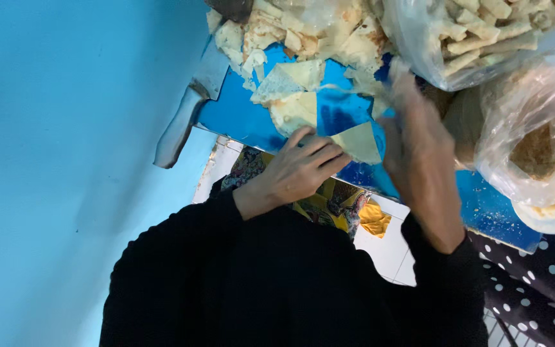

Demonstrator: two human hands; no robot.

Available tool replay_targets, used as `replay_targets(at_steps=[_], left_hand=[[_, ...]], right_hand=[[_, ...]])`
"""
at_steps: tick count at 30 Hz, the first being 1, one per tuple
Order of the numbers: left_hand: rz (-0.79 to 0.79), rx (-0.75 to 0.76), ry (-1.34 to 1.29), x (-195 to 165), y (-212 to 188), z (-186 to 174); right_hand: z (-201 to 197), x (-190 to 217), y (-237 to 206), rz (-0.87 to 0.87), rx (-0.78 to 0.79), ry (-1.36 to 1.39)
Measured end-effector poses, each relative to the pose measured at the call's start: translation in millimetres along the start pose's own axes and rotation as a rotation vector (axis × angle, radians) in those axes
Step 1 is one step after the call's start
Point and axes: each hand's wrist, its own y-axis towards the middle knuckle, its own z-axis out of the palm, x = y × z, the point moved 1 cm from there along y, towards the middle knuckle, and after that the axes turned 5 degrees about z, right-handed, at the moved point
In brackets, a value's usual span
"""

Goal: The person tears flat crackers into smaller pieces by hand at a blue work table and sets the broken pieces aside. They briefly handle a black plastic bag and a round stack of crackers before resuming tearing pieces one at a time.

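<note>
My left hand (297, 170) grips a pale triangular piece of flatbread (358, 142) and presses it on the blue board (239, 115). Just to the right, my right hand (419, 148) is blurred, its fingers stretched out toward the pile of torn flatbread pieces (303, 38) at the far side of the board. It seems to hold nothing. More cut triangles (290, 96) lie between the pile and my left hand. Both arms are in black sleeves.
A metal cleaver (187, 109) lies at the board's left edge against a blue wall. A clear plastic bag of flatbread strips (476, 32) sits top right, and another bag with brownish contents (537, 148) at the right. Dotted black cloth (541, 283) lies bottom right.
</note>
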Motion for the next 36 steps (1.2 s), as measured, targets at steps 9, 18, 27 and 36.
replay_targets(at_steps=[9,18,27,36], left_hand=[[-0.021,0.035,0.019,-4,-2,3],[-0.049,0.002,0.023,-6,-2,9],[-0.025,0.041,0.034,-9,0,3],[0.023,0.097,0.102,-12,3,5]], right_hand=[[33,-21,-41,0.297,0.229,0.13],[34,-19,-43,0.22,0.205,0.135],[35,-30,-40,0.375,0.192,0.275],[36,-31,-41,0.404,0.216,0.251]])
